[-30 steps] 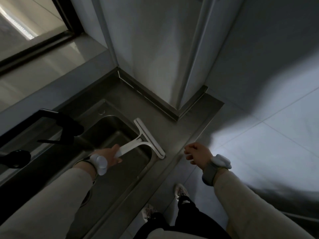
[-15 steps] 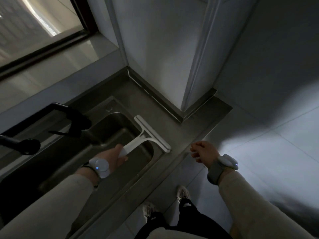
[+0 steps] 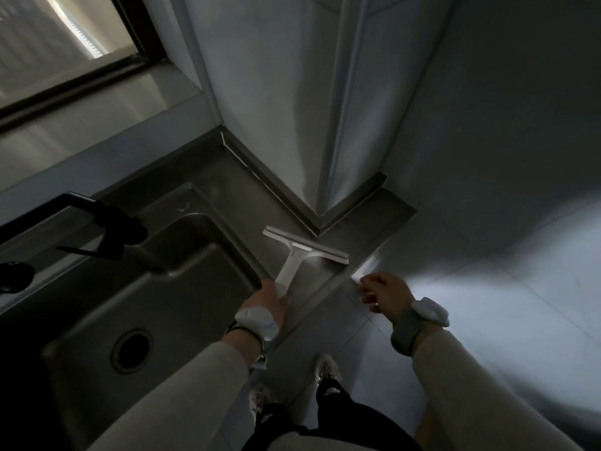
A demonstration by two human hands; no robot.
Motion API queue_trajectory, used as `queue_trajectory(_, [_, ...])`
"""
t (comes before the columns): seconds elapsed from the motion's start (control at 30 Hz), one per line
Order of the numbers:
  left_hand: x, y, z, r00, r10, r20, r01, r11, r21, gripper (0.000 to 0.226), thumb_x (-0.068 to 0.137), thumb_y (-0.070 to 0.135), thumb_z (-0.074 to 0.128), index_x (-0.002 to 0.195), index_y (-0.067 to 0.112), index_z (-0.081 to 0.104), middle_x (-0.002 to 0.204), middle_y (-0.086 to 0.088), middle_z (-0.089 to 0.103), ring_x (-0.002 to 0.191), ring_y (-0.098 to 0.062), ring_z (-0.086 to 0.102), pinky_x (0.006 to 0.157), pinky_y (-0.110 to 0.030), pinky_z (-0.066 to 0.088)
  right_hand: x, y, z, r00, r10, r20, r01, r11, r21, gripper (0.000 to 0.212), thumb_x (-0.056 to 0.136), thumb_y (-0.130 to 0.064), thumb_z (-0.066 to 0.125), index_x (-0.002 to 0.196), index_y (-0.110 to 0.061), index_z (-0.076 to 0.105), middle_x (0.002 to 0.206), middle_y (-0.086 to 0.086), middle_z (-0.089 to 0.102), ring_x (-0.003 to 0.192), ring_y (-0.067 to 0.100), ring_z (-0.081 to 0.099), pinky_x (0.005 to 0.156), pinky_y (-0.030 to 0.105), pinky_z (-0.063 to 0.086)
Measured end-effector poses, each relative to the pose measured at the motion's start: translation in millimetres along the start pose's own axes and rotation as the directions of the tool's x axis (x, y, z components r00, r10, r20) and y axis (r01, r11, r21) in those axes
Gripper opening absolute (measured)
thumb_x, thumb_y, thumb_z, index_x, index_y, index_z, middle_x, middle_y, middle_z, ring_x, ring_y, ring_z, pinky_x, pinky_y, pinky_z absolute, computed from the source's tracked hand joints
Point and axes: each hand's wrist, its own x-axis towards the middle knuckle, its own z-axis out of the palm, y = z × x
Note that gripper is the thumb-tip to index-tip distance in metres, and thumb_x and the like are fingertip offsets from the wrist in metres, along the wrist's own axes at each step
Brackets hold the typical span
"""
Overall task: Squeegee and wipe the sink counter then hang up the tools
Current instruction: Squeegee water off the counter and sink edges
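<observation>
Left hand (image 3: 271, 297) presses white squeegee (image 3: 302, 252) onto steel counter (image 3: 364, 222).

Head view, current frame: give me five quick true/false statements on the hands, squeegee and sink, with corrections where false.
1. The left hand holds the white squeegee by its handle. True.
2. The squeegee blade lies inside the sink basin. False: it is on the counter strip to the right of the basin.
3. The right hand grips a cloth. False: no cloth shows; it is loosely curled by the counter's front edge, with nothing visible in it.
4. A round drain shows in the basin floor. True.
5. The black faucet stands to the right of the squeegee. False: it stands to the left, at the back of the basin.
</observation>
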Motion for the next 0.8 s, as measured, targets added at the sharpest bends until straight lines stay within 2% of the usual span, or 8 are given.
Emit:
queue_trajectory(0.17, [5, 8, 12, 0.999, -0.049, 0.004, 0.049, 0.999, -0.014, 0.037, 0.092, 0.037, 0.052, 0.119, 0.012, 0.042, 0.115, -0.012, 0.062, 0.105, -0.033, 0.062, 0.085, -0.035, 0.049, 3, -2, -9, 1.000, 0.015, 0.004, -0.015, 1.000, 0.011, 0.025, 0.096, -0.010, 0.049, 0.112, 0.008, 0.055, 0.095, 0.017, 0.056, 0.063, 0.016, 0.049, 0.055, 0.025, 0.034])
queue_trajectory(0.3, [10, -8, 2, 0.998, -0.043, 0.034, 0.039, 0.992, 0.118, 0.035, 0.094, 0.043, 0.045, 0.116, 0.017, 0.038, 0.101, -0.007, 0.065, 0.091, -0.028, 0.065, 0.070, -0.030, 0.042, 6, -2, -11, 0.999, 0.034, -0.006, -0.034, 0.999, 0.007, 0.023, 0.095, -0.008, 0.050, 0.113, 0.006, 0.056, 0.095, 0.016, 0.060, 0.062, 0.018, 0.050, 0.053, 0.024, 0.035])
queue_trajectory(0.4, [13, -30, -13, 0.997, -0.038, 0.066, 0.021, 0.969, 0.247, 0.041, 0.090, 0.040, 0.054, 0.120, 0.021, 0.036, 0.091, 0.001, 0.062, 0.080, -0.023, 0.063, 0.067, -0.030, 0.045, 5, -4, -10, 0.999, 0.031, -0.006, -0.031, 0.999, 0.011, 0.020, 0.095, -0.008, 0.050, 0.111, 0.003, 0.057, 0.095, 0.016, 0.060, 0.061, 0.017, 0.050, 0.051, 0.023, 0.035])
queue_trajectory(0.47, [16, -40, -22, 0.995, -0.040, 0.095, 0.009, 0.950, 0.311, 0.047, 0.088, 0.039, 0.056, 0.126, 0.023, 0.034, 0.097, 0.001, 0.065, 0.079, -0.022, 0.063, 0.071, -0.033, 0.050, 3, -4, -9, 1.000, 0.025, -0.004, -0.025, 1.000, 0.000, 0.020, 0.096, -0.010, 0.050, 0.110, 0.002, 0.057, 0.096, 0.016, 0.059, 0.064, 0.018, 0.051, 0.053, 0.024, 0.036])
queue_trajectory(0.57, [19, -47, -37, 0.993, -0.038, 0.115, -0.003, 0.941, 0.339, 0.046, 0.092, 0.047, 0.046, 0.129, 0.022, 0.035, 0.105, -0.003, 0.065, 0.087, -0.024, 0.062, 0.076, -0.031, 0.047, -3, -5, -5, 1.000, 0.010, -0.008, -0.010, 1.000, -0.023, 0.021, 0.096, -0.012, 0.051, 0.110, 0.001, 0.057, 0.097, 0.016, 0.061, 0.067, 0.019, 0.052, 0.054, 0.024, 0.037])
queue_trajectory(0.7, [24, -64, -54, 0.988, -0.046, 0.144, -0.018, 0.910, 0.414, 0.051, 0.093, 0.046, 0.047, 0.137, 0.026, 0.031, 0.102, 0.002, 0.062, 0.088, -0.021, 0.062, 0.075, -0.029, 0.047, -15, -5, 5, 1.000, 0.010, -0.007, -0.010, 0.999, -0.034, 0.023, 0.096, -0.012, 0.050, 0.112, 0.003, 0.056, 0.098, 0.015, 0.058, 0.066, 0.016, 0.051, 0.056, 0.024, 0.037])
queue_trajectory(0.8, [27, -81, -61, 0.984, -0.045, 0.172, -0.033, 0.906, 0.422, 0.050, 0.091, 0.043, 0.052, 0.134, 0.027, 0.032, 0.092, 0.007, 0.056, 0.081, -0.017, 0.059, 0.070, -0.028, 0.044, -23, -5, 17, 1.000, 0.012, -0.009, -0.012, 1.000, -0.006, 0.022, 0.096, -0.011, 0.049, 0.112, 0.004, 0.055, 0.098, 0.016, 0.057, 0.065, 0.017, 0.050, 0.056, 0.025, 0.036])
